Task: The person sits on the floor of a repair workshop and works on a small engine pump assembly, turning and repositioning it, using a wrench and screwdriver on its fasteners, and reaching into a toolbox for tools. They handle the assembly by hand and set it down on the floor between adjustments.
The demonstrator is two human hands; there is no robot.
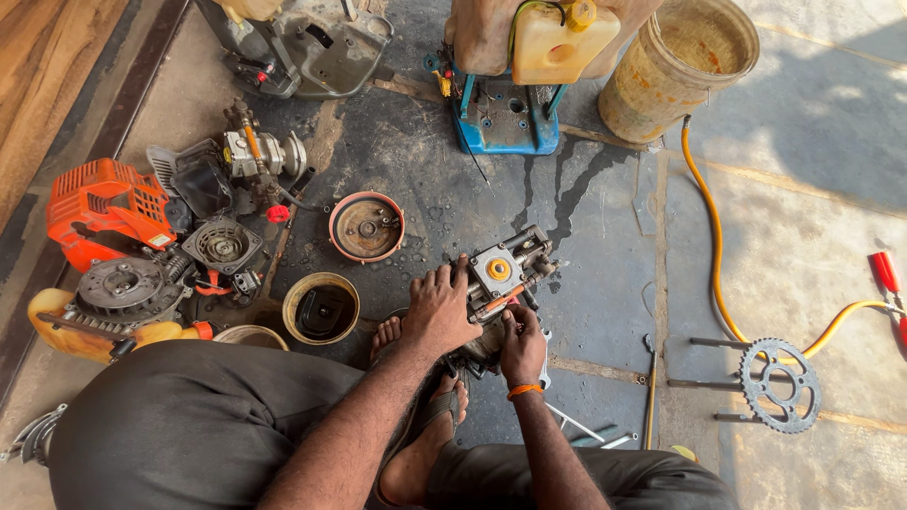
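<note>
A small metal pump or engine block (510,269) with an orange-centred square face rests on the oily concrete floor just in front of my feet. My left hand (436,307) lies on its left side, fingers curled over the edge. My right hand (521,342), with an orange band at the wrist, grips the lower right part of the block. What the right fingers pinch is hidden. My sandalled foot (425,444) sits just below the block.
An orange engine cover (104,203) and several dismantled engine parts lie at the left. A round flywheel (367,227) and a small tub (321,307) sit near my left hand. A sprocket (779,382), yellow hose (713,255), bucket (678,66) and blue sprayer base (501,118) stand farther off.
</note>
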